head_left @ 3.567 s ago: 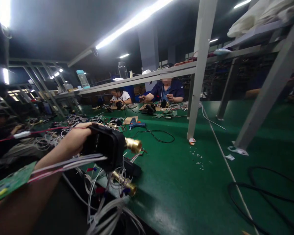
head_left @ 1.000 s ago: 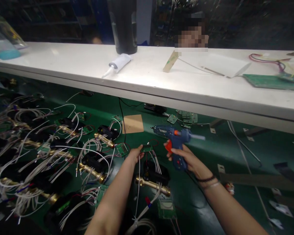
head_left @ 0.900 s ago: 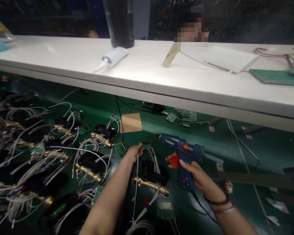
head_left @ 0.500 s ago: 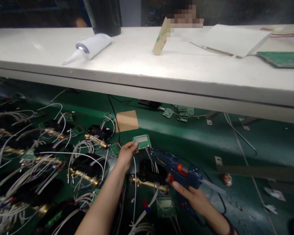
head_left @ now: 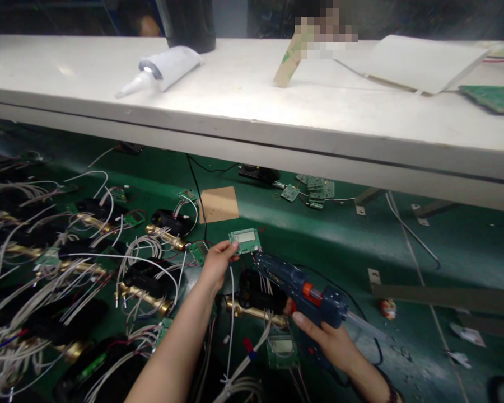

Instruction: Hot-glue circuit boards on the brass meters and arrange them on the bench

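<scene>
Left hand [head_left: 215, 264] pinches a small green board [head_left: 245, 241] by its lower left edge between thumb and fingertips, tilting it up off the bench [head_left: 340, 246] so its pale face meets the camera. Held that way, the board's lower right corner is open to the glue gun [head_left: 304, 291], whose nozzle sits just beside that corner, almost touching it. Thin white wires [head_left: 232, 302] hang from the board down to a black unit [head_left: 258, 292] with a brass fitting [head_left: 254, 313] lying directly below, so the board can only be lifted as far as that slack allows.

Right hand [head_left: 325, 338] is wrapped around the gun's grip, with a finger by the orange trigger; the barrel slants up and left toward the board. A black cord trails from the gun across the bench behind the wrist.

To the left, many more black units with brass fittings and looped white wires lie in rows [head_left: 88, 263], each with its own small green board. A brown card [head_left: 219, 204] lies flat farther back, and loose small boards [head_left: 313, 190] sit under the shelf [head_left: 252, 117]. On the shelf lie a white tube [head_left: 163, 67], a dark cylinder [head_left: 189, 25], white sheets [head_left: 415, 61] and a larger green board [head_left: 493, 98].
</scene>
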